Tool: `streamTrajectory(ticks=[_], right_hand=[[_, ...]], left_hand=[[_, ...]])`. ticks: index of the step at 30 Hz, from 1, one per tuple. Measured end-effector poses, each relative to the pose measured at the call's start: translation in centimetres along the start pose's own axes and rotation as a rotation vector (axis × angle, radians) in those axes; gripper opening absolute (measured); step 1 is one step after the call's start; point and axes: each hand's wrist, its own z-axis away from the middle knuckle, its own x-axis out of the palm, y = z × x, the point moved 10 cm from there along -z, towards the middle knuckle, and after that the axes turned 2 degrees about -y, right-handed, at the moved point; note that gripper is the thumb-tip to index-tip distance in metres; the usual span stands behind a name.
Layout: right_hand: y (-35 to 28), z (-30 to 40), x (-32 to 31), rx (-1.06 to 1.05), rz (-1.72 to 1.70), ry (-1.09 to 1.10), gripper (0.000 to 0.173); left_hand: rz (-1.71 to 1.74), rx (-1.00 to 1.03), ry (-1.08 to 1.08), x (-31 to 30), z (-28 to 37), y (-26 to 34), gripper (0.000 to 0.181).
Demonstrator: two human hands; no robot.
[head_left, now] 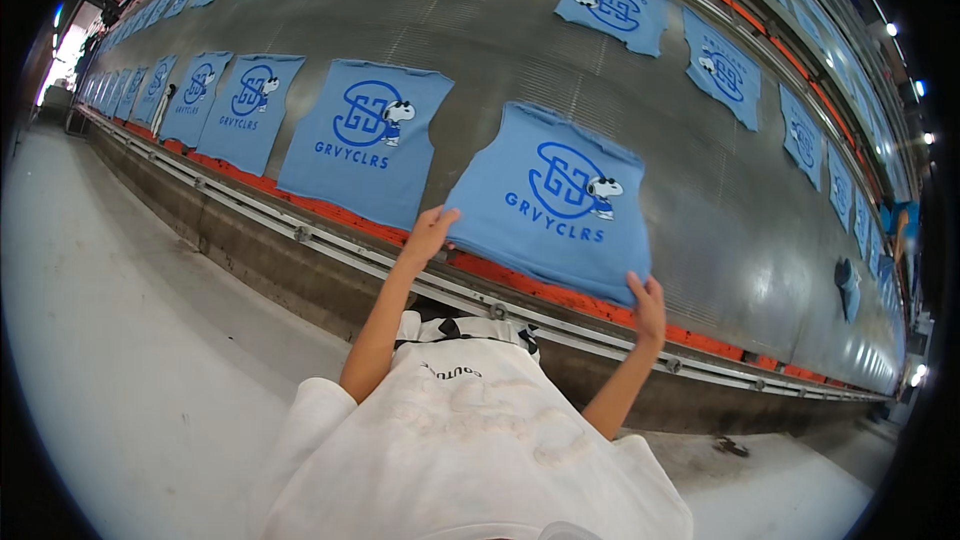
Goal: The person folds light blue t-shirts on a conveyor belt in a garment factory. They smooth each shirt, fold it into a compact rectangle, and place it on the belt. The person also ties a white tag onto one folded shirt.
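A light blue printed fabric panel (487,187) lies on a long metal printing table (480,82) before me. It bears a blue emblem, lettering and a cartoon dog. My left hand (433,232) grips its near left corner, thumb on top. The near right corner is pinched in my right hand (648,307). The near hem between them hangs over the table's orange edge strip. Just left of it lies a second blue printed panel (405,187), flat, its near right corner close to my left hand.
More printed blue panels (217,127) line both long sides of the table. A metal rail (570,337) runs along the near edge above a concrete ledge. A rolled blue cloth (847,289) lies on the table at the right. Another row of panels stands beyond the far rail.
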Motion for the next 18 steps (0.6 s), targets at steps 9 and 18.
streamTrajectory(ticks=[9,18], right_hand=[[-15.0,3.6,13.4,-0.451,-0.112,0.203,0.043],[-16.9,-4.1,41.7,-0.451,-0.122,0.164,0.031]], left_hand=[[0.507,0.200,0.356,-23.1,8.2,16.1,0.041],[0.300,0.322,0.355,-43.5,0.4,20.0,0.038]])
